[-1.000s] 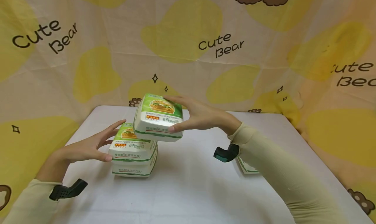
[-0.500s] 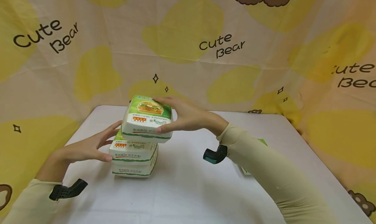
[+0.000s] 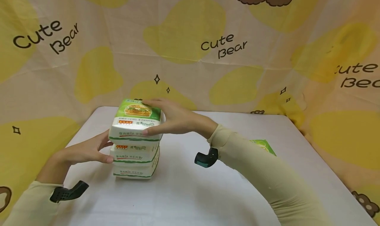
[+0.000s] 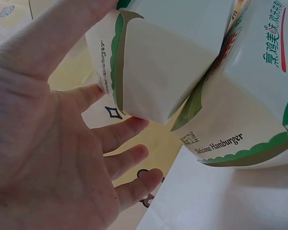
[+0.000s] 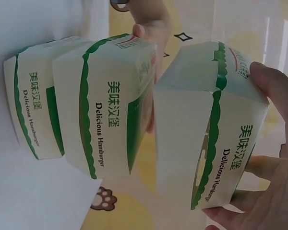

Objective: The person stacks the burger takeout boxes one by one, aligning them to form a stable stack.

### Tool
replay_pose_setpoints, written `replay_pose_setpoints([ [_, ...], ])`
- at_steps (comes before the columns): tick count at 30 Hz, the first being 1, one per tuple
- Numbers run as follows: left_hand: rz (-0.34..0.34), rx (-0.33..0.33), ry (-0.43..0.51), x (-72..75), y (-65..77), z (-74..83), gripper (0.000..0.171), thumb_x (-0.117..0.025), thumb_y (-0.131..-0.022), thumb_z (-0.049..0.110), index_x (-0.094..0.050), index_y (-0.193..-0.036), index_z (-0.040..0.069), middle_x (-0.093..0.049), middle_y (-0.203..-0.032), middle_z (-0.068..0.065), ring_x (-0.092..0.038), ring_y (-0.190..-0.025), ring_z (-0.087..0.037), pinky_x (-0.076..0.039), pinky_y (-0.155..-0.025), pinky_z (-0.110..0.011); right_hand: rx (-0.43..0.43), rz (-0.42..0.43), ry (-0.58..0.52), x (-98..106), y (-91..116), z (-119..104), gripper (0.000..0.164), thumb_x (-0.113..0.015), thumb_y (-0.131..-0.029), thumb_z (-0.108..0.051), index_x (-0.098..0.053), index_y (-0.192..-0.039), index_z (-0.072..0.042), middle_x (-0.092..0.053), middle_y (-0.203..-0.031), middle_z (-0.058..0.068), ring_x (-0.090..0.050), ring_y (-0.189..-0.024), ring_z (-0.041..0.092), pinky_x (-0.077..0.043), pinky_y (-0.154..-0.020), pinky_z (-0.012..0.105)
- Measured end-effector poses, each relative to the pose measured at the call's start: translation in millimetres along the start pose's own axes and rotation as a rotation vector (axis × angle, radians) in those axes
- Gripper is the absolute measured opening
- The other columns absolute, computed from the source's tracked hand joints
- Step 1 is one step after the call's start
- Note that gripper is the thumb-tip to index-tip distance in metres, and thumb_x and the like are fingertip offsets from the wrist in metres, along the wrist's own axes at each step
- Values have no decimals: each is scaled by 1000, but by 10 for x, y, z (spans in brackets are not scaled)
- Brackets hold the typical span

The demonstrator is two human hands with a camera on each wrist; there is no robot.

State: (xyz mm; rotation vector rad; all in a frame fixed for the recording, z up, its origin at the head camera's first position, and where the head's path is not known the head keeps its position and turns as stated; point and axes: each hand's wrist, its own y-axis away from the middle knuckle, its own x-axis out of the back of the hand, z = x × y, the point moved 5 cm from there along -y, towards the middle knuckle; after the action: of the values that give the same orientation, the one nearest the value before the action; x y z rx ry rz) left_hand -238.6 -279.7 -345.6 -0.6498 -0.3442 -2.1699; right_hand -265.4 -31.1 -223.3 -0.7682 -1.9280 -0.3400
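Observation:
My right hand grips a white and green burger box, thumb on its front face and fingers over the top and far side. That box is slightly tilted, close over a two-box stack at the table's left. The stack's upper burger box stands between thumb and fingers of my left hand; the thumb touches its front left corner, and fingertips meet its far edge in the left wrist view. Beneath it, the bottom burger box rests on the table. The raised box hides the upper box's picture in the head view.
Another burger box lies on the right of the white table, mostly hidden behind the right sleeve. A yellow patterned cloth hangs behind the table. Both wrists wear black devices.
My right hand has carried its burger box leftward and slightly down, from right of the stack to directly above it. My left hand has stayed beside the stack. More of the far right box shows.

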Motion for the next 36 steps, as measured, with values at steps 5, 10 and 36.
replay_pose_setpoints([
  [5, -11, -17, 19, 7, 11, 2, 91, -67, -82, 10, -14, -153, 25, -47, -146, 3, -45, -126, 6, -44, -94, -23, 1, -7, 18, -52, -50, -32, 92, -72, -74, -60, -31, -151, -30, -38, -152, -5, -40, -134, 12, -40, -108, 41],
  [10, -2, -19, -4, 7, 13, 21, 86, -67, -81, 10, -19, -151, 23, -53, -141, 2, -47, -125, 2, -43, -95, -39, -7, -23, 44, -91, -68, -66, 92, -72, -75, -60, -30, -152, -30, -37, -153, -4, -39, -136, 15, -38, -109, 44],
  [36, -3, 9, 5, 9, 38, -4, 78, -68, -83, 9, -25, -148, 16, -59, -133, 9, -53, -118, 2, -47, -90, -30, -69, -10, 141, -210, -131, -87, 89, -62, -79, -67, -26, -153, -32, -33, -157, -1, -38, -141, 18, -31, -113, 46],
])
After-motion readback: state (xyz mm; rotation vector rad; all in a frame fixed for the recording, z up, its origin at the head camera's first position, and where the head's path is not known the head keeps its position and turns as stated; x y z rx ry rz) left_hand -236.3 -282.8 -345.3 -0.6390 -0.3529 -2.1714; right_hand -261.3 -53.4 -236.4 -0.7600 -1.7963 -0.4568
